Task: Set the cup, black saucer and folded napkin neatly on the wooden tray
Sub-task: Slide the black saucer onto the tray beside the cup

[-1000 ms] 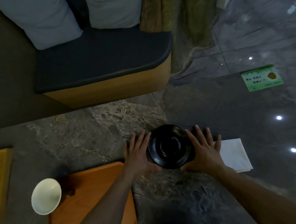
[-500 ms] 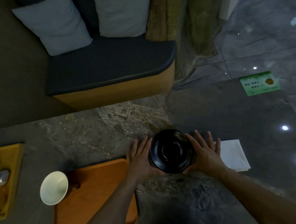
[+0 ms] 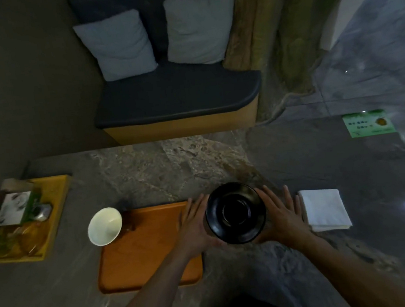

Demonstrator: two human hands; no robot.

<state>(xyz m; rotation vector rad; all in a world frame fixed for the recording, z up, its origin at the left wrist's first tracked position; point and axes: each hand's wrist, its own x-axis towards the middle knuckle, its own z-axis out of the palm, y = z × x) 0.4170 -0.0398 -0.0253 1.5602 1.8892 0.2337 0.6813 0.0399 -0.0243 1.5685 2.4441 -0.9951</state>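
None of the three pieces looks properly settled on the wooden tray (image 3: 146,249) yet, as far as I can judge. The black saucer (image 3: 235,213) is cupped between both palms, the left hand (image 3: 196,225) pressed to its left side and the right hand (image 3: 281,216) to its right, fingers spread and straight rather than curled; it sits just past the tray's right edge, over the stone counter (image 3: 163,167), and I cannot tell whether it is lifted or resting. The cup (image 3: 105,226), pale and tipped so its mouth faces up toward us, is at the tray's far left corner, seemingly on or just over the rim. The folded napkin (image 3: 324,209) lies flat on the counter just beside the right hand, off the tray altogether. So the saucer needs bringing left onto the tray, then the cup and napkin arranged with it. The tray's middle is bare, so nothing blocks the way there. Toward the counter's left edge stands a yellow tray (image 3: 58,191) holding a box and small items, well apart, and a green card (image 3: 368,123) lies near the far right corner.
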